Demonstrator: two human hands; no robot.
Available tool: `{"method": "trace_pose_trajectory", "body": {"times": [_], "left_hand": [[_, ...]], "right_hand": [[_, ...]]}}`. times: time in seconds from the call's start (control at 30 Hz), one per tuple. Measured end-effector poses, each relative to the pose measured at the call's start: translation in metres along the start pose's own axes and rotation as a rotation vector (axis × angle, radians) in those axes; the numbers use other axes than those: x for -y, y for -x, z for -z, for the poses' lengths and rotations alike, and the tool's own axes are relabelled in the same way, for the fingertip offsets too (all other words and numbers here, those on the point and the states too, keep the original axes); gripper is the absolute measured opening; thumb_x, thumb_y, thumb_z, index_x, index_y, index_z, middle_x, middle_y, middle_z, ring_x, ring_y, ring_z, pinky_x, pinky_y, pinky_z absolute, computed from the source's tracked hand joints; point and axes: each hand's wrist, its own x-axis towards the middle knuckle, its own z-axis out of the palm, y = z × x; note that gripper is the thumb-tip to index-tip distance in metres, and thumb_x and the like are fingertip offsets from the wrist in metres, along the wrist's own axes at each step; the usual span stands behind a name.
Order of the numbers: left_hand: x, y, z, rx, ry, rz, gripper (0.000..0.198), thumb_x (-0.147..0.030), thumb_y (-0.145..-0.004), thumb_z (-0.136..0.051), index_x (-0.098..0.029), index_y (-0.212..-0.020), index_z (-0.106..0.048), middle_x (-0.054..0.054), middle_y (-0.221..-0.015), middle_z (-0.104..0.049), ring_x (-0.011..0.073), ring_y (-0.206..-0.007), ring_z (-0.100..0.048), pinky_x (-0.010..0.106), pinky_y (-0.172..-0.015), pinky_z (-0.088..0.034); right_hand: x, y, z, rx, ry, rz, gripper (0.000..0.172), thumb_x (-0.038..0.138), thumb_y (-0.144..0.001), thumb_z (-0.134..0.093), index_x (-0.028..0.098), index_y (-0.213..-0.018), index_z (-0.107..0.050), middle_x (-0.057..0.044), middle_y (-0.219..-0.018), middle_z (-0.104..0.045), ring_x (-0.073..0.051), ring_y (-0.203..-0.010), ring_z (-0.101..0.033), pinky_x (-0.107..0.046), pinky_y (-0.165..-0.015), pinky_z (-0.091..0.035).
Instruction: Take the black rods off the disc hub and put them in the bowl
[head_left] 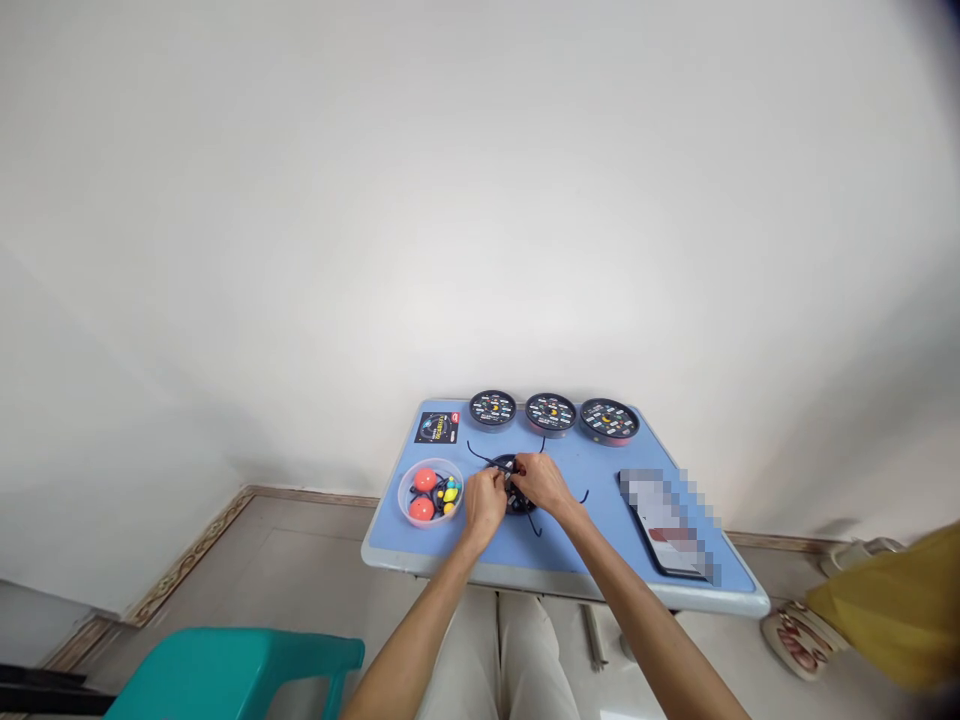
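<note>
Both my hands meet over a small round black base (pixel 516 500) with thin black arms sticking out, in the middle of a blue table (pixel 600 560). My left hand (pixel 486 505) is closed on the base's left side. My right hand (pixel 541 482) pinches something small at its top; the piece is too small to name. To the left stands a clear round bowl (pixel 430 493) with two red balls and several small coloured balls.
Three round black discs (pixel 553 413) line the table's far edge, with a small black card (pixel 437 428) to their left. A blurred flat object (pixel 670 522) lies on the right. A teal stool (pixel 232 670) stands at lower left, a yellow cloth (pixel 892 610) at right.
</note>
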Motion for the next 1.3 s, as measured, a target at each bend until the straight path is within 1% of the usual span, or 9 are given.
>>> {"method": "trace_pose_trajectory", "body": {"times": [0.1,0.2,0.37,0.53,0.67,0.87,1.0,1.13,1.3], "left_hand": [[-0.001,-0.007,-0.007,-0.021,0.246,0.089,0.027,-0.039,-0.085,-0.059,-0.016,-0.071,-0.064,0.006,-0.066,-0.067,0.0148,-0.054,-0.061,0.024,-0.048,-0.039],[-0.005,-0.014,-0.012,-0.024,0.484,0.163,0.035,-0.044,-0.082,-0.061,-0.016,-0.062,-0.055,0.001,-0.056,-0.059,0.0079,-0.038,-0.047,0.020,-0.038,-0.030],[-0.016,-0.018,-0.013,0.001,0.777,0.226,0.042,-0.046,-0.067,-0.076,-0.017,-0.054,-0.048,-0.004,-0.046,-0.049,0.0049,-0.035,-0.040,0.018,-0.035,-0.026],[-0.033,-0.016,-0.002,0.021,0.958,0.193,0.040,-0.047,-0.063,-0.079,-0.016,-0.061,-0.053,-0.005,-0.049,-0.051,0.0048,-0.037,-0.043,0.018,-0.035,-0.028],[-0.045,-0.012,0.014,0.040,1.028,0.160,0.041,-0.046,-0.059,-0.082,-0.014,-0.065,-0.057,-0.004,-0.052,-0.054,0.0043,-0.039,-0.044,0.017,-0.034,-0.028],[-0.042,0.005,0.031,0.067,1.050,0.137,0.043,-0.045,-0.056,-0.084,-0.013,-0.069,-0.060,-0.002,-0.055,-0.057,0.0040,-0.040,-0.045,0.017,-0.033,-0.027],[-0.039,0.022,0.034,0.086,1.035,0.136,0.047,-0.048,-0.049,-0.086,-0.013,-0.066,-0.060,-0.002,-0.053,-0.057,0.0040,-0.037,-0.043,0.017,-0.032,-0.026],[-0.042,0.045,0.042,0.115,1.007,0.133,0.050,-0.050,-0.044,-0.086,-0.012,-0.064,-0.061,-0.003,-0.051,-0.055,0.0025,-0.035,-0.040,0.016,-0.031,-0.024],[-0.040,0.073,0.065,0.068,0.982,0.126,0.054,-0.055,-0.047,-0.084,-0.014,-0.076,-0.064,-0.005,-0.058,-0.057,0.0024,-0.036,-0.043,0.015,-0.030,-0.023]], "right_hand": [[0.001,0.001,0.001,-0.010,0.004,-0.006,0.017,0.013,-0.080,-0.052,0.017,-0.082,-0.069,-0.007,-0.082,-0.072,-0.017,-0.077,-0.064,-0.024,-0.056,-0.028],[0.002,0.001,0.001,-0.005,0.008,-0.008,0.018,0.013,-0.081,-0.052,0.018,-0.084,-0.069,-0.008,-0.084,-0.073,-0.018,-0.078,-0.065,-0.024,-0.056,-0.028],[0.002,0.001,0.000,0.007,0.008,-0.023,0.019,0.012,-0.081,-0.052,0.018,-0.086,-0.069,-0.010,-0.087,-0.073,-0.019,-0.081,-0.066,-0.025,-0.056,-0.029],[0.001,0.000,-0.002,0.008,-0.011,-0.015,0.019,0.011,-0.080,-0.054,0.018,-0.088,-0.069,-0.009,-0.088,-0.073,-0.019,-0.082,-0.066,-0.024,-0.058,-0.030],[-0.001,-0.001,-0.004,-0.001,-0.032,-0.002,0.021,0.009,-0.078,-0.053,0.017,-0.090,-0.069,-0.009,-0.086,-0.073,-0.019,-0.081,-0.066,-0.024,-0.059,-0.030],[0.003,0.015,0.017,-0.061,-0.125,0.053,0.039,0.011,-0.078,-0.054,0.017,-0.116,-0.064,-0.004,-0.081,-0.071,-0.017,-0.079,-0.064,-0.023,-0.064,-0.035],[0.019,0.040,0.033,-0.140,-0.351,0.173,0.024,0.020,-0.083,-0.053,0.018,-0.102,-0.069,0.000,-0.069,-0.067,-0.015,-0.064,-0.058,-0.023,-0.062,-0.037],[0.028,0.063,0.024,-0.218,-0.480,0.270,0.025,0.029,-0.090,-0.047,0.018,-0.085,-0.070,-0.002,-0.070,-0.066,-0.014,-0.060,-0.055,-0.024,-0.058,-0.037],[0.028,0.093,0.007,-0.318,-0.534,0.326,0.023,0.024,-0.091,-0.046,0.017,-0.094,-0.068,-0.006,-0.079,-0.068,-0.017,-0.069,-0.060,-0.026,-0.064,-0.041]]}}
